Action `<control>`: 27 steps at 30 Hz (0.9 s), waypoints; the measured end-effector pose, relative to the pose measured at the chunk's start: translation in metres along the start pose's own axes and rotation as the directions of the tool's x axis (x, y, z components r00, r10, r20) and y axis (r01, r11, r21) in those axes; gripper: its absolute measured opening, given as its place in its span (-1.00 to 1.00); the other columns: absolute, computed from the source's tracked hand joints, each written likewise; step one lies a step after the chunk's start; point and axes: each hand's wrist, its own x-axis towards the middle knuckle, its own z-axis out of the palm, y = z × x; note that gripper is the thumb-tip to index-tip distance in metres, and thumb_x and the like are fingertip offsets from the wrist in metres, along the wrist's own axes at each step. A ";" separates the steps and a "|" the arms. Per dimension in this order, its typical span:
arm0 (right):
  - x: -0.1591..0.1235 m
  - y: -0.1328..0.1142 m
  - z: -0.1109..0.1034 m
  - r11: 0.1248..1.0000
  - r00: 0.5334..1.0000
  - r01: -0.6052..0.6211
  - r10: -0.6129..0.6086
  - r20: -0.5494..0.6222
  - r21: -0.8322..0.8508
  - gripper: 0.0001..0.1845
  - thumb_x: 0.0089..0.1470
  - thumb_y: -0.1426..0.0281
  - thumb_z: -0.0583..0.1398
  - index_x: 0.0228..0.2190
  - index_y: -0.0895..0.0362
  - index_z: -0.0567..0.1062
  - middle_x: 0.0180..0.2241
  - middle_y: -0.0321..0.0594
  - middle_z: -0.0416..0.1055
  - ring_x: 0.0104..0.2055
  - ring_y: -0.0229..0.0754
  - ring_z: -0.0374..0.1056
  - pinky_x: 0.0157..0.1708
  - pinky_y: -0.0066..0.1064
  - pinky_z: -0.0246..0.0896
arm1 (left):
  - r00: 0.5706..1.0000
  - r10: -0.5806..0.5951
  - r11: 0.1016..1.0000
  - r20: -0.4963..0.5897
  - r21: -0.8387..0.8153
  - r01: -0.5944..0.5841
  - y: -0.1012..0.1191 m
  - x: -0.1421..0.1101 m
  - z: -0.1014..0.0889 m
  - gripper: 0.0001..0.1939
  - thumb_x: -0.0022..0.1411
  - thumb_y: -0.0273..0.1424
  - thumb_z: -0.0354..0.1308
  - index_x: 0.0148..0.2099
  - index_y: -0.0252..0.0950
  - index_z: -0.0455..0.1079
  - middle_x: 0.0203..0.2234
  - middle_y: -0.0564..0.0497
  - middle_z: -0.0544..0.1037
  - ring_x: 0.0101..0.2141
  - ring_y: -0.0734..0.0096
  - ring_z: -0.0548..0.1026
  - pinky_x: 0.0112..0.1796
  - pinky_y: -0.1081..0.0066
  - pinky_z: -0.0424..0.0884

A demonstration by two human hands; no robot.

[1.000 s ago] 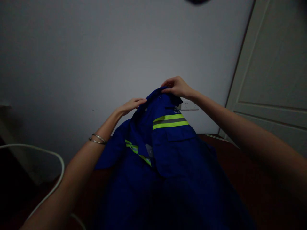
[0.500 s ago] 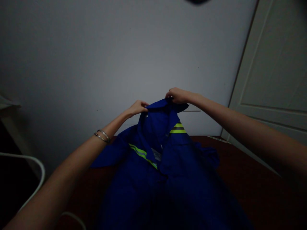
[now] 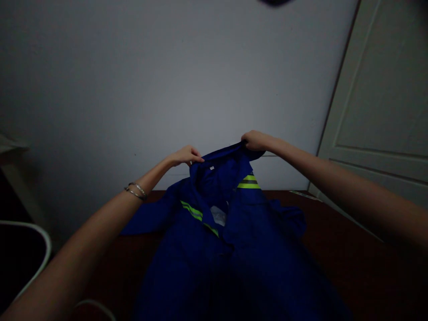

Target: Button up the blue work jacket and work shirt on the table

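Observation:
A blue work jacket (image 3: 257, 240) with yellow and silver reflective strips lies spread on a dark reddish table. Its collar (image 3: 224, 153) is lifted and stretched between my two hands. My left hand (image 3: 188, 156), with bracelets on the wrist, pinches the collar's left end. At the collar's right end, my right hand (image 3: 256, 140) is closed on the fabric. Inside the neck opening a small white label (image 3: 211, 168) shows, and lower down lies a pale patch (image 3: 218, 216). The jacket's lower part sinks into shadow.
A grey-white wall (image 3: 214, 80) rises right behind the table (image 3: 334, 232). To the right stands a pale panelled door (image 3: 377, 111). A white curved cable or tube (image 3: 47, 243) runs at the lower left, near a pale ledge (image 3: 11, 145).
My hands have moved apart and slightly down, pulling the collar wider and straighter. The white label and the pale patch inside now show more.

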 end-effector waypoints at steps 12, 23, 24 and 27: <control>-0.011 -0.091 -0.002 0.539 0.979 -0.202 0.086 0.186 0.817 -0.59 -0.11 0.19 0.20 -0.28 0.24 0.50 -0.47 -0.15 0.43 -0.45 -0.26 0.30 -0.49 -0.45 0.23 | 0.937 0.107 0.957 -0.332 -0.221 -0.187 0.040 0.008 0.037 -0.86 0.07 -0.43 0.09 -0.47 -0.40 0.29 -0.65 -0.01 0.43 -0.63 0.49 0.43 -0.59 0.50 0.35; 0.003 -0.105 0.002 0.520 0.973 -0.142 0.229 0.022 0.842 -0.80 -0.26 0.49 0.23 -0.46 0.33 0.50 -0.62 -0.32 0.31 -0.59 -0.34 0.21 -0.55 -0.47 0.13 | 0.855 0.381 0.917 -0.353 0.025 -0.399 0.059 0.002 0.031 -0.69 0.01 -0.31 0.19 -0.22 -0.42 0.39 -0.48 -0.02 0.46 -0.49 0.53 0.40 -0.48 0.55 0.33; 0.008 -0.100 -0.006 0.521 0.970 -0.119 0.242 -0.012 0.845 -0.80 -0.26 0.50 0.23 -0.46 0.34 0.49 -0.61 -0.32 0.31 -0.58 -0.33 0.22 -0.54 -0.47 0.15 | 0.854 0.393 0.913 -0.340 0.039 -0.405 0.060 0.003 0.029 -0.62 -0.01 -0.30 0.21 -0.15 -0.42 0.37 -0.44 -0.03 0.47 -0.45 0.51 0.42 -0.44 0.54 0.35; 0.023 -0.086 -0.035 0.551 0.947 -0.014 0.275 -0.166 0.835 -0.78 -0.24 0.51 0.22 -0.43 0.37 0.48 -0.56 -0.29 0.35 -0.50 -0.28 0.28 -0.45 -0.42 0.23 | 0.874 0.392 0.918 -0.288 0.059 -0.393 0.064 0.005 0.028 -0.45 -0.08 -0.26 0.26 -0.04 -0.41 0.29 -0.34 -0.08 0.47 -0.34 0.41 0.45 -0.29 0.44 0.38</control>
